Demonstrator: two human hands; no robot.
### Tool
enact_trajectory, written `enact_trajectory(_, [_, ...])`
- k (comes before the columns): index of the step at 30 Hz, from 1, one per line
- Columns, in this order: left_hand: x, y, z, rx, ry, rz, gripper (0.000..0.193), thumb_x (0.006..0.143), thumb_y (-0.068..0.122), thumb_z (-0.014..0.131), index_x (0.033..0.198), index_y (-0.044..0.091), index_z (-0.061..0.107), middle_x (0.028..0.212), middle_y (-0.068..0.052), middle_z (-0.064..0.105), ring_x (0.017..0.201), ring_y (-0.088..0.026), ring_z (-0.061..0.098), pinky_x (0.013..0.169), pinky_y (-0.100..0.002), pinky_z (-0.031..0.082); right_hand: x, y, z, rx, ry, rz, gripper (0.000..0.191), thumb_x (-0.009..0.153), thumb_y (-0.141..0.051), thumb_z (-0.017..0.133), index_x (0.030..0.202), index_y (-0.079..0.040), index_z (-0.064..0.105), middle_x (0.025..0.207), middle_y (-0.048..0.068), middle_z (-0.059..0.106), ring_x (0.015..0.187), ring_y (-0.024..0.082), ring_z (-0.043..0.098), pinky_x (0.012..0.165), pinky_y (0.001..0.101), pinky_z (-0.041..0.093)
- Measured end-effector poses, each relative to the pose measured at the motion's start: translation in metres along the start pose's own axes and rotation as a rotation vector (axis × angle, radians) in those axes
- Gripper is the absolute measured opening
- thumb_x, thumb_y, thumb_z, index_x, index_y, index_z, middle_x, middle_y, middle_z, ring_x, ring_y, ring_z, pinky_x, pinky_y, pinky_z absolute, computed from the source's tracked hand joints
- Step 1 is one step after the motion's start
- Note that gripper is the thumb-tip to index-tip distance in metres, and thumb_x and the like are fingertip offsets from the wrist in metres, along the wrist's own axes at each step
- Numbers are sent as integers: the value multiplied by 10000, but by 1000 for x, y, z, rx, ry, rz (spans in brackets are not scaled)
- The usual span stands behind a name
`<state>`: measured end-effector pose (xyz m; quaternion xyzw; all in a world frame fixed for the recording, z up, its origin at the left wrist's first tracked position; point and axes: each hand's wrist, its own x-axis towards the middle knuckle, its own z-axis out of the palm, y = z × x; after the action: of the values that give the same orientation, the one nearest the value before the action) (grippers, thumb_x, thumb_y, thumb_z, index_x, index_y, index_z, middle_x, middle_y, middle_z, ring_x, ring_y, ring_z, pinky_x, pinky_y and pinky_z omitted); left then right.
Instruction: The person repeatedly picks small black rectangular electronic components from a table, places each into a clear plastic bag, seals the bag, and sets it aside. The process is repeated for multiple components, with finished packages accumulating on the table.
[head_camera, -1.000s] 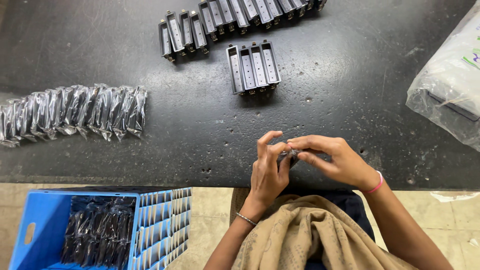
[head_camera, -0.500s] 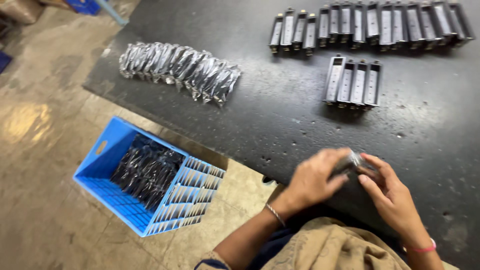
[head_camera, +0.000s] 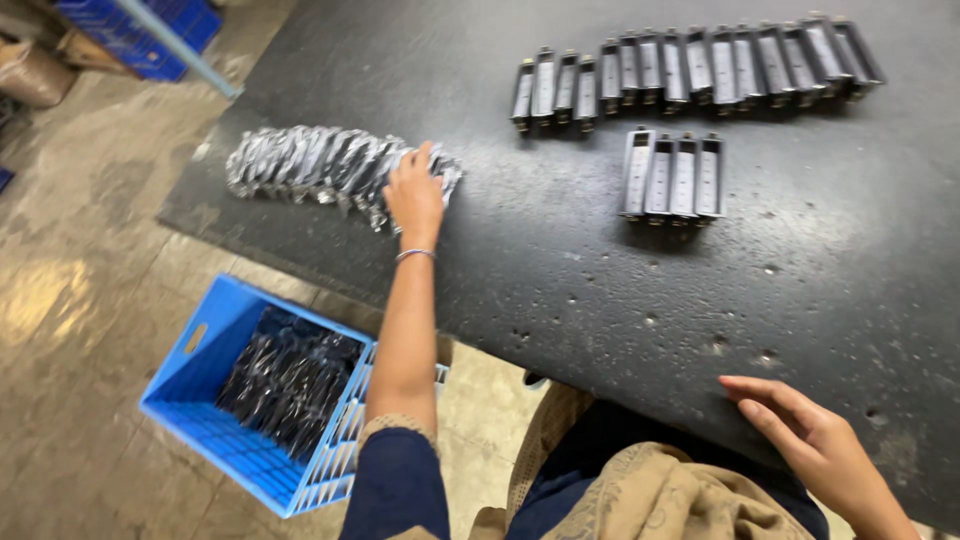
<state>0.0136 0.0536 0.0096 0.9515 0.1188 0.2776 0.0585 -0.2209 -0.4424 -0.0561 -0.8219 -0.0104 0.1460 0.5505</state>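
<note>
- I am seeing my left hand (head_camera: 415, 197) reaching onto the row of small dark parts sealed in crinkly clear plastic packets (head_camera: 320, 165); its fingertips are buried among the packets at the row's right end, so I cannot tell whether they are gripping one.
- The packets are glinting silver-grey, and their contents are blurring together.
- My right hand (head_camera: 815, 440) is resting loosely spread and empty on the near edge of the black pitted tabletop (head_camera: 560, 260).
- Beyond its fingers, four grey oblong metal housings (head_camera: 672, 175) are lying side by side.
</note>
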Motion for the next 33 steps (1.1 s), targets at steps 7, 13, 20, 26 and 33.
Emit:
enact_trajectory(7, [-9,4,-4,-119,-22,127,412,954,155,681,1364,176,650,1262,-108,692,1109,-391,612,901,-541,490,-5,-22,-7,-51,0,-110,334,938,-232,632,1223,-100,746,1175,45,801,1100,150,724,955,309,527])
enact_trajectory(13, [-19,9,-2,81,-8,259,387,1038,289,713,1391,141,660,1289,-182,666,1165,-436,570,906,-662,399,-4,-39,-15,-10,1,-221,303,951,-226,660,1211,-81,716,1173,63,772,1084,163,721,948,316,538])
enact_trajectory(20, [-71,56,10,-283,175,356,530,891,3,648,1395,-21,488,1420,-242,482,1391,-410,465,1168,-544,360,-20,5,-92,-149,722,-86,242,962,-186,659,1165,-65,711,1172,100,739,1070,241,715,937,338,537])
enact_trajectory(26, [-153,138,-1,-543,-18,372,452,1008,78,735,1404,28,523,1469,-206,487,1432,-366,472,1242,-466,364,-17,40,-154,-742,1192,-33,427,941,-86,662,1349,23,599,1371,214,595,1266,409,534,1103,482,419])
enact_trajectory(33, [-200,192,-29,-774,-145,302,445,983,112,685,1398,20,551,1470,-182,516,1411,-356,473,1193,-474,377,-16,38,-191,-949,1354,0,467,816,-75,720,1272,-8,652,1319,193,633,1240,406,554,1054,495,413])
